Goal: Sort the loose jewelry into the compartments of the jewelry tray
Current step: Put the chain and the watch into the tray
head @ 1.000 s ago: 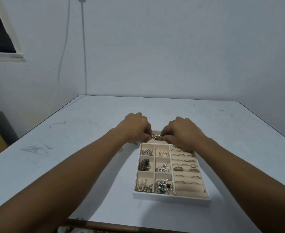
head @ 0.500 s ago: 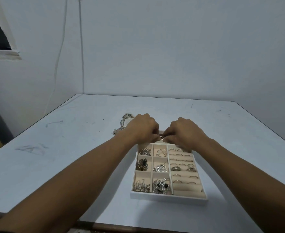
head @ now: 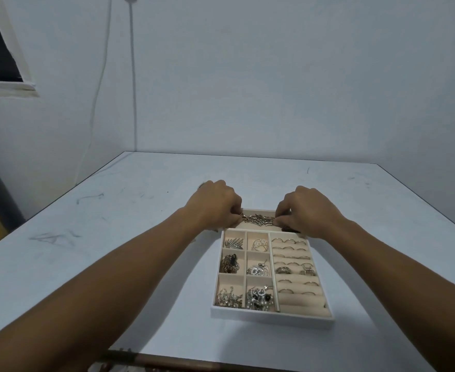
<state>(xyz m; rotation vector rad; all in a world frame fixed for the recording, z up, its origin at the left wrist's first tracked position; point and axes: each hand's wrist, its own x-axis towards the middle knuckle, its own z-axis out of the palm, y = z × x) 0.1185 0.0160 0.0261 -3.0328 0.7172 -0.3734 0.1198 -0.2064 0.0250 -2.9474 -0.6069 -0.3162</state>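
Note:
A white jewelry tray (head: 272, 318) with a beige lining lies on the table in front of me. Its small left compartments hold brooches, earrings and beaded pieces; the padded rows on the right hold rings (head: 292, 269). A chunky metal chain bracelet (head: 258, 220) is stretched across the long far compartment. My left hand (head: 215, 202) pinches its left end and my right hand (head: 305, 209) pinches its right end. Both hands hide the far corners of the tray.
The tray rests on a pale blue-white table (head: 113, 237) with scuff marks, set into a corner of two walls. A cable (head: 132, 76) hangs down the back wall. A window edge (head: 1, 49) shows at upper left.
My hands have moved apart, drawing the bracelet out to its full length over the far compartment. The loose jewelry seen beyond my left hand half a second ago is now hidden.

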